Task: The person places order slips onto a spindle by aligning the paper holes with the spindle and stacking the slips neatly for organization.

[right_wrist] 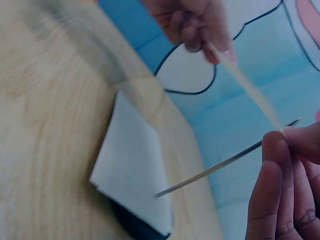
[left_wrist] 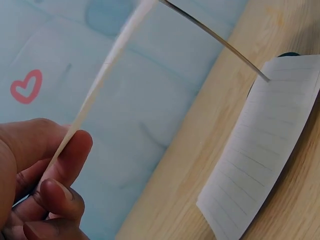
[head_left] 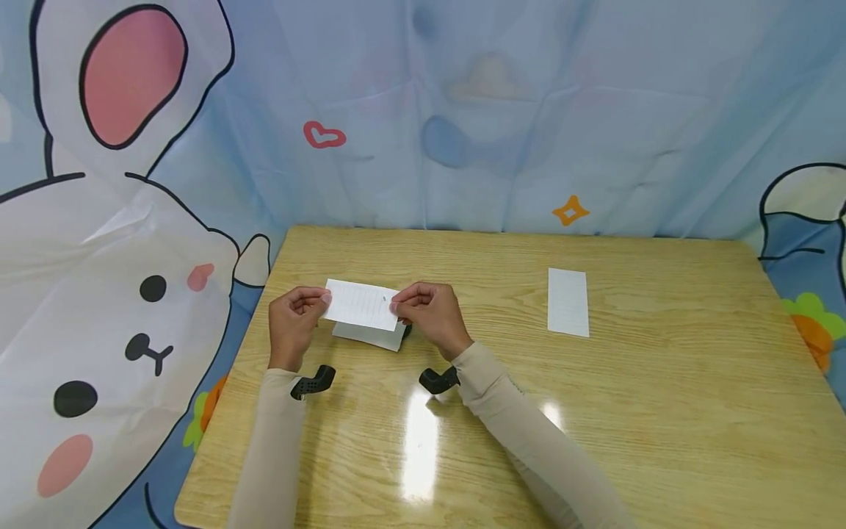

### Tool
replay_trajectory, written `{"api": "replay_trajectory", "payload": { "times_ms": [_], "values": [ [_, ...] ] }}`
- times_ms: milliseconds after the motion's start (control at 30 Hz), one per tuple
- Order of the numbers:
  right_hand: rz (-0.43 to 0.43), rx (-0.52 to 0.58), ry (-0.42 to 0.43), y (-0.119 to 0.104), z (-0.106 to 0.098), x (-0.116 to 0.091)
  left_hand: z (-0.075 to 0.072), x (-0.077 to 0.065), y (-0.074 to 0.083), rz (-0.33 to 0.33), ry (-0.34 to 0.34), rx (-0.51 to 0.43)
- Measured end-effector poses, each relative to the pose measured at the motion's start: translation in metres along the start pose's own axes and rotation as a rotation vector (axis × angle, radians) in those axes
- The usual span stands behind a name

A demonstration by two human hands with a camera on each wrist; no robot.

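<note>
My left hand [head_left: 295, 325] pinches the left edge of a small lined paper sheet [head_left: 357, 304] between thumb and fingers. At its other end, my right hand [head_left: 438, 317] pinches the same sheet, which is held up off the table. A thin metal spike [right_wrist: 210, 171] rises to this sheet beside the right fingertips, and its pointed tip shows past the paper in the right wrist view. Lower on the spike sits another lined sheet [left_wrist: 255, 145], pierced by the rod and tilted. Beneath that sheet a dark base [right_wrist: 135, 220] shows only partly.
A separate lined sheet [head_left: 568, 303] lies flat on the wooden table [head_left: 661, 382], to the right of my hands. Behind the table hangs a blue cartoon curtain [head_left: 489, 184], close to its back edge. A dark wrist camera [head_left: 313, 382] juts from the left sleeve.
</note>
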State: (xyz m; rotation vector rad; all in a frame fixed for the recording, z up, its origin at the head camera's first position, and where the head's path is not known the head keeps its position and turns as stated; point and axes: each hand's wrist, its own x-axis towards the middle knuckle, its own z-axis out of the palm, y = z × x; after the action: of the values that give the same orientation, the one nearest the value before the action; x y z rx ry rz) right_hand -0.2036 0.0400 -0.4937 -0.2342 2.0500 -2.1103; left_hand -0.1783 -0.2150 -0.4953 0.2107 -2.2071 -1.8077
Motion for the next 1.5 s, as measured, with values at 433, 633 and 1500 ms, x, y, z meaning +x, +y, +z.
{"api": "replay_trajectory", "payload": {
  "times_ms": [433,633,1500],
  "values": [
    [0.046,-0.040,0.044,0.019,0.002,-0.001,0.004,0.000,-0.020,-0.041,-0.011,0.045],
    [0.047,-0.107,0.078,0.025,0.002,-0.001,0.006,0.001,-0.026,-0.056,-0.039,0.033],
    [0.049,-0.470,0.148,0.051,0.008,-0.002,0.016,0.000,-0.054,-0.080,-0.044,0.174]
  ]
}}
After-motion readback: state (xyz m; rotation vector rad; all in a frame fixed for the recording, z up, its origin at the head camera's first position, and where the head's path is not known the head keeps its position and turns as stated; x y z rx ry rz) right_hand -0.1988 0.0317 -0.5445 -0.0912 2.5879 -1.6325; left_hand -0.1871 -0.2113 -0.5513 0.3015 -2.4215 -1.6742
